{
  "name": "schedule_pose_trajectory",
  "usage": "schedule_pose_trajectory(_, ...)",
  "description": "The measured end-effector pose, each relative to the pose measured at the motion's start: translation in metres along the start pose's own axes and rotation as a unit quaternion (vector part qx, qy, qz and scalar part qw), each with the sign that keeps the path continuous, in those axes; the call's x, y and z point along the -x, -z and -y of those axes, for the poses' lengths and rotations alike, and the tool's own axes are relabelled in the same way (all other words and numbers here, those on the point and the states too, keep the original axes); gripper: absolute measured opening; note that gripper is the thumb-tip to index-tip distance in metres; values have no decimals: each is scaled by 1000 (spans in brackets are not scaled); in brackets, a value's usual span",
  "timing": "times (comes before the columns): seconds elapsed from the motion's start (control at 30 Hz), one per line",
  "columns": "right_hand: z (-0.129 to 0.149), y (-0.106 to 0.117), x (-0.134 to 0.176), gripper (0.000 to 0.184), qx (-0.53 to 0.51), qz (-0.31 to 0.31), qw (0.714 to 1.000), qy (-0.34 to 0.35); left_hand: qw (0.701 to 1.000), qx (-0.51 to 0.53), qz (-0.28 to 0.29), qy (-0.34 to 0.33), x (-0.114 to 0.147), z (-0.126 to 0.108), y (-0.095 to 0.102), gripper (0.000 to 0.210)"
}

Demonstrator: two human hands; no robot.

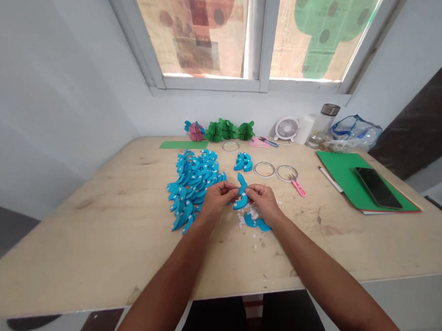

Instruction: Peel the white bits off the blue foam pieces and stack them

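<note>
Between my two hands is a curved blue paper piece (241,201) with small white patches on it. My left hand (219,195) pinches its left side, and my right hand (262,200) pinches its right side. Left of my hands lies a large pile of similar blue paper pieces (194,171). A small group of blue pieces (243,161) sits just beyond my hands. Under my right hand are loose blue pieces (253,220) among white paper scraps (242,220).
Rolls of tape (264,170), pink thread snips (297,185) and a white pen (330,179) lie to the right. A phone (378,187) rests on green sheets (335,166). Along the wall stand green paper figures (226,129), a small fan (286,128) and a bottle (323,125).
</note>
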State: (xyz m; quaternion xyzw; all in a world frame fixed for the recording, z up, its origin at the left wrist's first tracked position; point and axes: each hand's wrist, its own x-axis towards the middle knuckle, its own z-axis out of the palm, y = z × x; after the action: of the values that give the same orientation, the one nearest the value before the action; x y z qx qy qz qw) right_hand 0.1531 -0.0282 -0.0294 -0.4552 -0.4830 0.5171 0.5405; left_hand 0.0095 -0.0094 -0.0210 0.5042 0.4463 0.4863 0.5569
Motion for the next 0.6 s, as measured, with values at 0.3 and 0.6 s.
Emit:
schedule_pose_trajectory(0.3, -3, 1, -2, 20, 25, 10, 1000, 10, 1000, -19, 15, 0, 1, 0, 0, 22)
schedule_pose_trajectory(0.6, -9, 5, -3, 25, 155, -42, 984, 82, 931, -282, -63, -224, 9, -3, -6, 6)
